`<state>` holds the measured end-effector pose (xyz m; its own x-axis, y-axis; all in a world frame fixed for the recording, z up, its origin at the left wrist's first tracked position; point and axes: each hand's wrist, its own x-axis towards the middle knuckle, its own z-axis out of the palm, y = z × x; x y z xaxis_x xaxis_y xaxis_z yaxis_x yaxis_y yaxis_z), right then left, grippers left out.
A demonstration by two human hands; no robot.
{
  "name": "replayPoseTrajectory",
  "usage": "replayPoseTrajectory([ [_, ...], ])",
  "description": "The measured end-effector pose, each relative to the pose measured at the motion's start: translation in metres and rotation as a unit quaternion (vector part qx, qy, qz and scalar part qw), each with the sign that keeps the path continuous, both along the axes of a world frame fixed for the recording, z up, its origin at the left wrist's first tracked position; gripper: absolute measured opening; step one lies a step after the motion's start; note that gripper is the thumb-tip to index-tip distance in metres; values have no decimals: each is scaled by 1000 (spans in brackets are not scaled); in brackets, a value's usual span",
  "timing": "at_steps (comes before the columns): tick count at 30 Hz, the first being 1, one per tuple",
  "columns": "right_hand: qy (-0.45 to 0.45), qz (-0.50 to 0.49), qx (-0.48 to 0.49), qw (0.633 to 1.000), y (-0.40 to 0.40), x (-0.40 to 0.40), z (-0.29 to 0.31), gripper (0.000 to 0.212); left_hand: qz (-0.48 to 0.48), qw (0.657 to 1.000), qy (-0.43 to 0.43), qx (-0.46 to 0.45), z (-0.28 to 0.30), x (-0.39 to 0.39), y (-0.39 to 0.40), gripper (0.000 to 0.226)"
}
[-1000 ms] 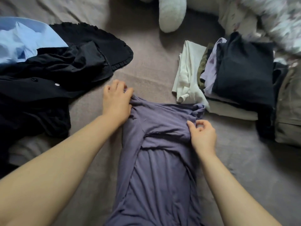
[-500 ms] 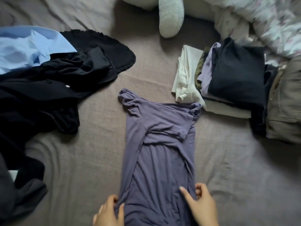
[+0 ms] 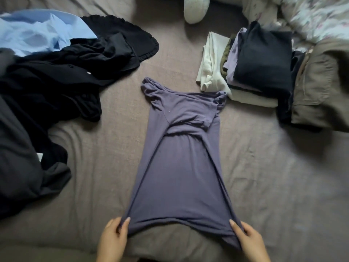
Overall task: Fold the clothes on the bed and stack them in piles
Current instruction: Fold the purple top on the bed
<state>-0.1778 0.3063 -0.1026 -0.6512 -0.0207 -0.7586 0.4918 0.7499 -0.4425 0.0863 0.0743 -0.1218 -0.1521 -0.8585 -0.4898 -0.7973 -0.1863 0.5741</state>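
Observation:
A purple-grey top (image 3: 181, 163) lies lengthwise on the brown bed sheet (image 3: 273, 176), collar away from me, its sides and sleeves folded inward. My left hand (image 3: 113, 241) pinches the hem's left corner and my right hand (image 3: 249, 241) pinches the right corner, stretching the hem wide. To the upper right stands a stack of folded clothes (image 3: 262, 59): a dark navy piece on top, lilac, olive and cream layers under it.
Unfolded black garments (image 3: 56, 82) and a light blue shirt (image 3: 35, 35) lie heaped at the left. A dark grey garment (image 3: 18, 167) lies at the left edge. Folded khaki trousers (image 3: 317, 87) sit right of the stack. A white plush shape (image 3: 195, 8) and a floral duvet (image 3: 317, 16) lie beyond.
Both hands left the collar end, came down to the hem and now pull its corners apart, so the bottom of the top has spread wide.

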Motion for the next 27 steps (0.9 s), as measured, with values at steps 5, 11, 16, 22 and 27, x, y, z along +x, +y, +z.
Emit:
replayPoseTrajectory([
  [5,-65,-89,-2,994,15,-2,11,31,327,927,73,166,-4,0,-16,12],
  [11,-21,-63,12,998,2,23,-9,32,293,928,72,219,-20,-15,-13,14],
  [16,67,-2,4,998,-9,38,-8,18,186,965,27,184,-7,-18,-10,17],
  [22,4,-159,-27,987,-19,-4,15,29,247,928,27,277,21,-17,-47,30],
  [27,-101,-271,-197,937,-76,-73,39,12,336,810,224,424,67,-67,-121,16],
])
